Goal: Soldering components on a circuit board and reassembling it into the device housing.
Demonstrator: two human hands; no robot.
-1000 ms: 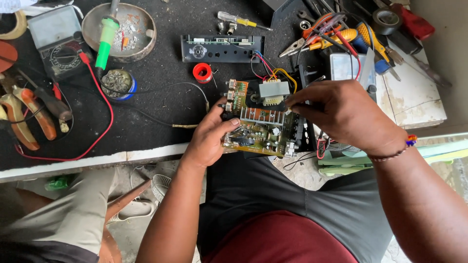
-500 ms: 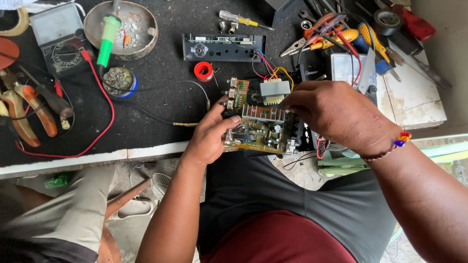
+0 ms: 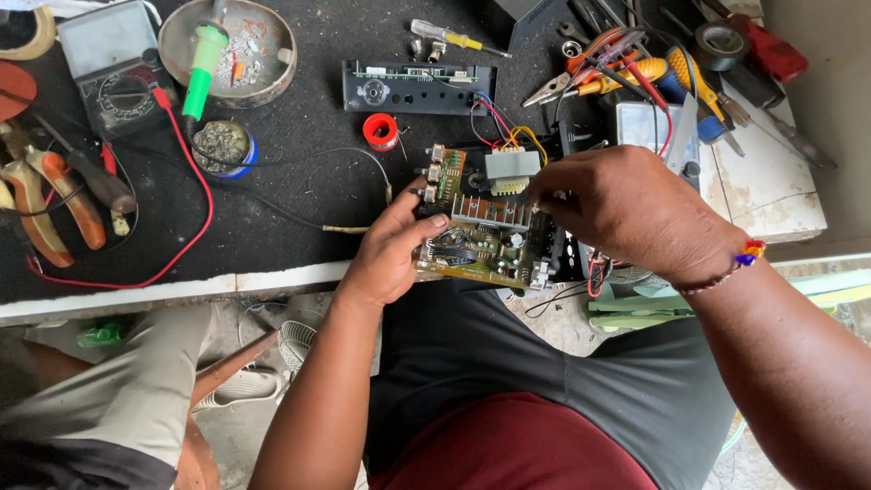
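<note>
A green-brown circuit board [image 3: 485, 240] with a finned heat sink and a small transformer [image 3: 507, 171] sits at the front edge of the black workbench [image 3: 299, 181], above my lap. My left hand [image 3: 390, 249] grips the board's left edge, thumb on top. My right hand [image 3: 626, 204] reaches over the board's right side, its fingertips pinched near the transformer; whatever they pinch is hidden. Red, blue and yellow wires [image 3: 499, 122] run from the board toward a black front panel [image 3: 417, 88].
A multimeter [image 3: 113, 68] with a red lead, a green-handled soldering iron [image 3: 201, 63] in a metal bowl [image 3: 263, 54], a solder tin [image 3: 222, 145], a red solder spool [image 3: 381, 130] and pliers [image 3: 54, 195] lie left. Screwdrivers, pliers [image 3: 617, 68] and tape [image 3: 721, 41] crowd the back right. Another person's leg [image 3: 127, 399] is at lower left.
My right hand has shifted slightly left over the board toward the transformer. My left hand keeps its grip on the board's left edge.
</note>
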